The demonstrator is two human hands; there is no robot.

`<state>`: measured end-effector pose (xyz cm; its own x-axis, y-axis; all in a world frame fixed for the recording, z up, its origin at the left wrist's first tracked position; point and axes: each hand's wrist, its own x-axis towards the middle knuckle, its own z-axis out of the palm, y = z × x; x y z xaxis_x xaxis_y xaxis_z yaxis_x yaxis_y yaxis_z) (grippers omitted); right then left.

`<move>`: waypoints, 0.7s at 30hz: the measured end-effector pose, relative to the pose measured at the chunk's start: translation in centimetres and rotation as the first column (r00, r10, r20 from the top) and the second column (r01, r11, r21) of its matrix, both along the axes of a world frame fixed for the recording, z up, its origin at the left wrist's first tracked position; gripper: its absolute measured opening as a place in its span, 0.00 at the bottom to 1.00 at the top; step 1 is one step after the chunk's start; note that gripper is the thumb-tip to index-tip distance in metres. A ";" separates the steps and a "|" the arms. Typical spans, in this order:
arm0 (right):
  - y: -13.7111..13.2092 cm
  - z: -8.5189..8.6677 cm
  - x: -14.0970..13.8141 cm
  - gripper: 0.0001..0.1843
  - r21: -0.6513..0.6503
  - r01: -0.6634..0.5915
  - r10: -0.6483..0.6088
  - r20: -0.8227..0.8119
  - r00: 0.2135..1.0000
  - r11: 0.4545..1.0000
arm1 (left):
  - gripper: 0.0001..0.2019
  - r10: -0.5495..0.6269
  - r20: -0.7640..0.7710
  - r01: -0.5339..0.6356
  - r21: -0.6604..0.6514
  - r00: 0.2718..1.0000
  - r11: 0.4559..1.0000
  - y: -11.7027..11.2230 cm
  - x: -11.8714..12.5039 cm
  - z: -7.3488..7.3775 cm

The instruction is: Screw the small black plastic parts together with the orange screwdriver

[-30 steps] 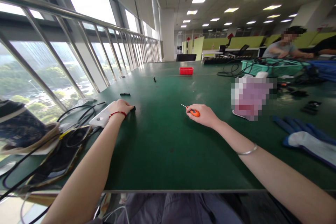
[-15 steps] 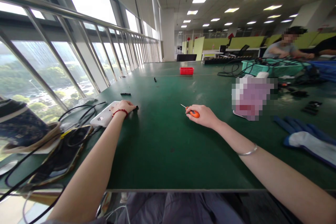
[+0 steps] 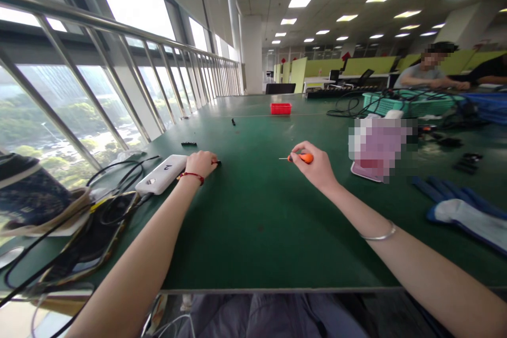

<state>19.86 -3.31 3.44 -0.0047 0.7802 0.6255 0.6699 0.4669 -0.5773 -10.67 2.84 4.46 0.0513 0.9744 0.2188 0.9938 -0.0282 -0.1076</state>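
My right hand (image 3: 315, 165) is closed around the orange handle of a small screwdriver (image 3: 306, 158). Its thin metal shaft points left, toward my other hand. On the left, my left hand (image 3: 201, 163) has its fingers closed on a small black part (image 3: 217, 162), mostly covered by the fingertips. Just left of that hand lies a white power bank (image 3: 162, 174) with a dark mark on it. Beyond it rests a small black strip (image 3: 189, 143), and farther off a smaller black piece (image 3: 233, 122).
A red bin (image 3: 281, 109) stands farther back on the green table (image 3: 237, 243). Cables and a phone-like dark case (image 3: 89, 240) lie at left. At right are a blue-white glove (image 3: 463, 211), a teal basket (image 3: 412, 104) with cables, and a person (image 3: 425, 71) behind.
My left hand has moved right, off the power bank, with the black part. My right hand has shifted slightly right and up, and the screwdriver has turned to lie nearly level.
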 end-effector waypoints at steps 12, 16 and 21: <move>-1.2 1.8 0.2 0.11 0.166 -0.005 0.037 -0.190 0.981 0.986 | 0.12 -0.730 0.007 0.726 0.091 0.683 0.681 -4.0 11.8 -2.6; -1.5 1.9 0.0 0.11 0.191 0.005 0.026 -0.161 0.987 0.982 | 0.11 -0.753 -0.013 0.750 0.100 0.658 0.654 -4.3 12.2 -2.6; -1.6 1.9 -0.1 0.11 0.196 0.019 0.006 -0.126 0.992 0.980 | 0.08 -0.757 0.025 0.753 0.093 0.652 0.652 -4.1 11.9 -2.6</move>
